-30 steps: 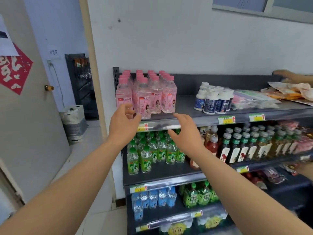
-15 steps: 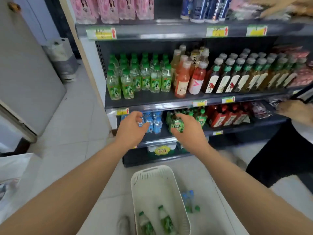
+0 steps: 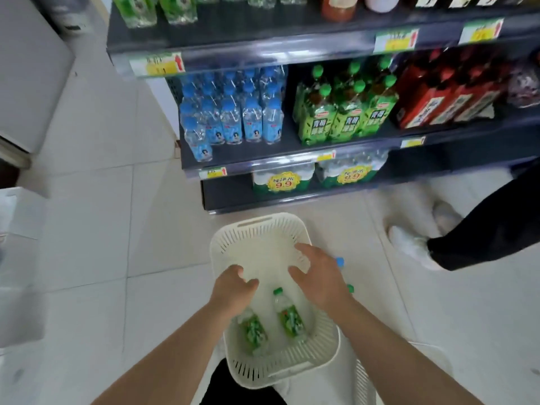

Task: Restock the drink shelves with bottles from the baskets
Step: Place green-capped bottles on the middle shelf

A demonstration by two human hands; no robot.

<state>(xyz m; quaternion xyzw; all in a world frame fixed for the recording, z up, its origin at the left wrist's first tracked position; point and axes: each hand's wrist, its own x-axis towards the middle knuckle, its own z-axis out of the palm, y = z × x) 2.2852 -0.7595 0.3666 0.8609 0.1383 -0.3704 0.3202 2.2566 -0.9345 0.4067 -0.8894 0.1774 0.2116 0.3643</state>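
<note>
Lower centre: slotted white plastic basket [image 3: 260, 229] holds two clear green-labelled bottles [image 3: 289, 315]; left hand [image 3: 232, 287] and right hand [image 3: 317, 276] spread, empty.

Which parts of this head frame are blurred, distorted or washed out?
Head view: motion blur smears the price tags and the other person's shoe; wide-angle bowing of the shelf edge; both hands and the basket reasonably sharp; pale floor slightly washed out.

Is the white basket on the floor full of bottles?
No. The white basket holds only two green bottles, lying on their sides near its closer end, and the rest of its floor is bare.
</note>
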